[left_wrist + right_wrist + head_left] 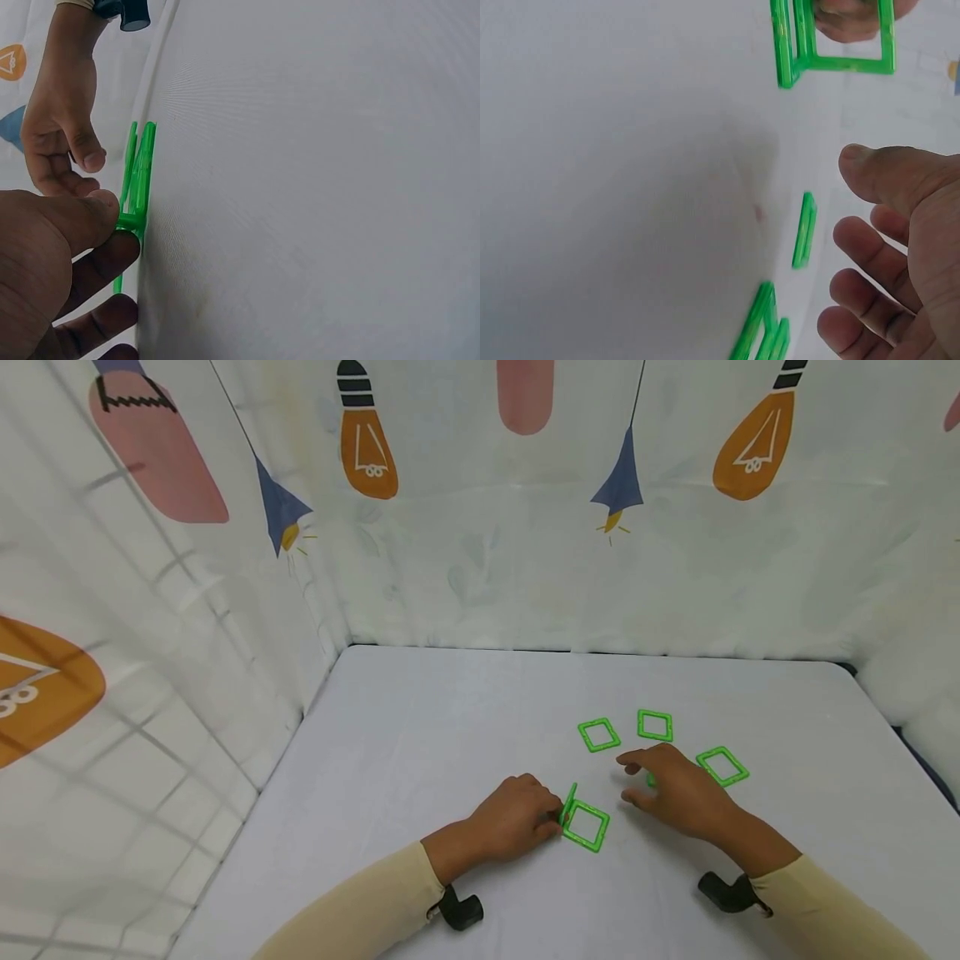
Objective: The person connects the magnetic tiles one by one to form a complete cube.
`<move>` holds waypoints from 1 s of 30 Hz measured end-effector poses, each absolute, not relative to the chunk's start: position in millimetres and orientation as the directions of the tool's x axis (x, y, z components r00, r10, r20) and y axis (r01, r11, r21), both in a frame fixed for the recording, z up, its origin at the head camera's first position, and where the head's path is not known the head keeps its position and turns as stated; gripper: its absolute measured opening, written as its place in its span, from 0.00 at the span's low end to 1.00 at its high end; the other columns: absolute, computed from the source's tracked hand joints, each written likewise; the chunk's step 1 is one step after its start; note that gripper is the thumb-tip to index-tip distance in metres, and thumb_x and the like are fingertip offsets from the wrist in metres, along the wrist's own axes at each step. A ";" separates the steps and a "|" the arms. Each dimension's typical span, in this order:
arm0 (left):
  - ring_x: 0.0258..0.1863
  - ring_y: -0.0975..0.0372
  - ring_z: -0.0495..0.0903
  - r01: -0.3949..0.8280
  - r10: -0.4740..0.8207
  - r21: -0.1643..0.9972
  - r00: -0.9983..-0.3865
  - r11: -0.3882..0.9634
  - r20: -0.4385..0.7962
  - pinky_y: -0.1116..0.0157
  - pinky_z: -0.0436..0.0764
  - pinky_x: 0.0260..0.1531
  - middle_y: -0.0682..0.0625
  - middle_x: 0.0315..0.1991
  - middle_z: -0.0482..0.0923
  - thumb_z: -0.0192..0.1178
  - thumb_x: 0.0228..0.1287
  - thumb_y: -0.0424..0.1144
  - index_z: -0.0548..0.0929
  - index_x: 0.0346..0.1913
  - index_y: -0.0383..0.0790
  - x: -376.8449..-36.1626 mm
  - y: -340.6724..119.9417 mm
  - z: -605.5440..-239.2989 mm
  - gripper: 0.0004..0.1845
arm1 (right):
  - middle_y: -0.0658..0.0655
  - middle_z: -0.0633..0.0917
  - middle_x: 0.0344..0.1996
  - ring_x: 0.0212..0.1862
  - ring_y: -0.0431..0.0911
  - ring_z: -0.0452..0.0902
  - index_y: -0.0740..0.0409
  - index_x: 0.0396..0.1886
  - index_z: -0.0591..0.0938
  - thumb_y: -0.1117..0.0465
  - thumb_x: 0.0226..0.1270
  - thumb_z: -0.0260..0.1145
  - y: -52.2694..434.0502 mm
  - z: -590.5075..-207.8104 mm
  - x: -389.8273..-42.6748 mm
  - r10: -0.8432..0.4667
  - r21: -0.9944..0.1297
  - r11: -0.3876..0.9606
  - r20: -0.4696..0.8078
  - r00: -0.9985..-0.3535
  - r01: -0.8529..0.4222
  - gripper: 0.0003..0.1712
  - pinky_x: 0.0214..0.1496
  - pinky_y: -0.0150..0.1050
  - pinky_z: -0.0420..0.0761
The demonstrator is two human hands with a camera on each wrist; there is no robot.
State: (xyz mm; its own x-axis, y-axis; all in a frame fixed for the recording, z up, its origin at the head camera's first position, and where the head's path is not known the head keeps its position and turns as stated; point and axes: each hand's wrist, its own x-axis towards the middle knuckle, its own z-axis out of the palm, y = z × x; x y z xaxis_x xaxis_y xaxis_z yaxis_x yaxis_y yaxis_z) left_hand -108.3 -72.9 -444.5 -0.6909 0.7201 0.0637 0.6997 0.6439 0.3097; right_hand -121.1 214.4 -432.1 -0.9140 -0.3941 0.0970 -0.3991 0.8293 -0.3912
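My left hand (513, 818) pinches an upright green square frame (573, 792) between thumb and finger. That piece stands on edge against a second green square frame (603, 833) lying flat on the table, and the two meet along one side. In the left wrist view, the thumb tip presses on the green bar (132, 221). To the right, my right hand (682, 793) hovers over the table with fingers apart and loosely bent, holding nothing. Under its fingers a green frame (651, 780) shows only in part. Another green square (742, 774) lies just beyond its knuckles.
Two more flat green squares lie farther back, one to the left (617, 742) and one to the right (656, 712). The white table (420, 718) meets patterned cloth walls (487, 585) at the back and left. Black wrist cameras (461, 912) hang below both wrists.
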 end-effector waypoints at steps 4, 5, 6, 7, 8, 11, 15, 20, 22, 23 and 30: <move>0.47 0.67 0.76 0.700 0.719 0.310 -0.691 0.643 0.069 0.69 0.72 0.43 0.66 0.37 0.83 0.69 0.69 0.46 0.88 0.41 0.53 -108.6 -73.9 -444.5 0.03 | 0.48 0.85 0.46 0.58 0.54 0.76 0.55 0.60 0.83 0.56 0.61 0.79 224.1 -429.1 -122.1 -0.371 -0.415 0.830 0.088 -0.925 -0.372 0.28 0.51 0.51 0.80; 0.47 0.67 0.76 0.700 0.719 0.310 -0.692 0.644 0.067 0.69 0.72 0.43 0.66 0.37 0.82 0.69 0.69 0.46 0.88 0.41 0.53 -108.6 -74.0 -444.5 0.03 | 0.48 0.85 0.46 0.59 0.54 0.76 0.55 0.60 0.83 0.56 0.61 0.79 226.5 -429.0 -122.4 -0.366 -0.417 0.831 0.088 -0.926 -0.368 0.28 0.52 0.52 0.80; 0.47 0.67 0.76 0.699 0.719 0.311 -0.692 0.644 0.066 0.69 0.72 0.44 0.66 0.37 0.82 0.69 0.69 0.46 0.88 0.41 0.53 -108.7 -74.1 -444.6 0.03 | 0.49 0.85 0.46 0.59 0.55 0.76 0.56 0.60 0.83 0.56 0.61 0.79 229.0 -428.9 -122.6 -0.360 -0.418 0.833 0.086 -0.929 -0.361 0.28 0.52 0.53 0.80; 0.47 0.67 0.76 0.699 0.719 0.311 -0.692 0.644 0.064 0.69 0.72 0.44 0.66 0.37 0.82 0.69 0.69 0.46 0.88 0.41 0.54 -108.7 -74.2 -444.7 0.03 | 0.49 0.85 0.46 0.59 0.55 0.76 0.56 0.60 0.83 0.56 0.61 0.79 231.3 -429.0 -122.8 -0.357 -0.416 0.835 0.087 -0.930 -0.360 0.28 0.53 0.54 0.80; 0.47 0.67 0.76 0.698 0.720 0.312 -0.692 0.644 0.062 0.69 0.72 0.44 0.66 0.37 0.82 0.69 0.69 0.46 0.88 0.41 0.54 -108.7 -74.3 -444.6 0.03 | 0.49 0.86 0.46 0.59 0.56 0.76 0.56 0.60 0.83 0.56 0.61 0.79 233.6 -429.3 -123.0 -0.356 -0.416 0.836 0.088 -0.930 -0.359 0.28 0.53 0.54 0.79; 0.46 0.67 0.76 0.701 0.722 0.314 -0.689 0.641 0.063 0.68 0.73 0.45 0.66 0.37 0.82 0.69 0.69 0.46 0.88 0.41 0.54 -108.9 -74.5 -444.6 0.03 | 0.50 0.86 0.46 0.59 0.57 0.76 0.57 0.60 0.83 0.57 0.60 0.79 240.5 -430.1 -122.8 -0.345 -0.425 0.835 0.089 -0.934 -0.349 0.28 0.55 0.56 0.79; 0.46 0.67 0.76 0.702 0.724 0.310 -0.687 0.641 0.062 0.67 0.73 0.46 0.66 0.36 0.82 0.69 0.69 0.46 0.88 0.41 0.54 -109.2 -74.4 -445.1 0.03 | 0.52 0.86 0.48 0.59 0.58 0.76 0.57 0.60 0.83 0.57 0.61 0.78 248.0 -430.2 -122.3 -0.334 -0.442 0.831 0.088 -0.938 -0.337 0.27 0.56 0.58 0.78; 0.47 0.66 0.76 0.701 0.722 0.309 -0.689 0.643 0.059 0.67 0.73 0.47 0.66 0.36 0.82 0.68 0.69 0.46 0.88 0.40 0.54 -109.1 -74.3 -445.8 0.02 | 0.57 0.85 0.54 0.54 0.56 0.79 0.58 0.60 0.83 0.58 0.61 0.78 254.4 -430.0 -121.4 -0.331 -0.435 0.837 0.082 -0.940 -0.333 0.27 0.53 0.55 0.80; 0.47 0.66 0.76 0.700 0.722 0.312 -0.690 0.643 0.059 0.67 0.73 0.46 0.66 0.36 0.82 0.68 0.69 0.46 0.87 0.40 0.54 -108.9 -74.4 -446.1 0.03 | 0.58 0.84 0.55 0.51 0.56 0.80 0.59 0.60 0.83 0.57 0.61 0.78 256.9 -430.6 -120.9 -0.326 -0.428 0.843 0.077 -0.942 -0.326 0.28 0.51 0.54 0.81; 0.48 0.66 0.76 0.699 0.721 0.313 -0.690 0.643 0.058 0.67 0.73 0.46 0.66 0.36 0.82 0.68 0.69 0.47 0.87 0.39 0.54 -108.8 -74.4 -446.4 0.03 | 0.59 0.84 0.56 0.51 0.56 0.79 0.59 0.61 0.83 0.57 0.61 0.78 258.6 -431.3 -120.7 -0.321 -0.422 0.848 0.073 -0.944 -0.321 0.28 0.50 0.54 0.81; 0.46 0.66 0.76 0.703 0.723 0.306 -0.688 0.642 0.060 0.66 0.74 0.47 0.66 0.35 0.81 0.69 0.69 0.47 0.87 0.39 0.54 -108.5 -73.8 -446.2 0.03 | 0.61 0.83 0.56 0.56 0.60 0.78 0.59 0.61 0.82 0.57 0.62 0.78 269.3 -432.7 -121.4 -0.312 -0.419 0.857 0.043 -0.949 -0.300 0.29 0.51 0.57 0.80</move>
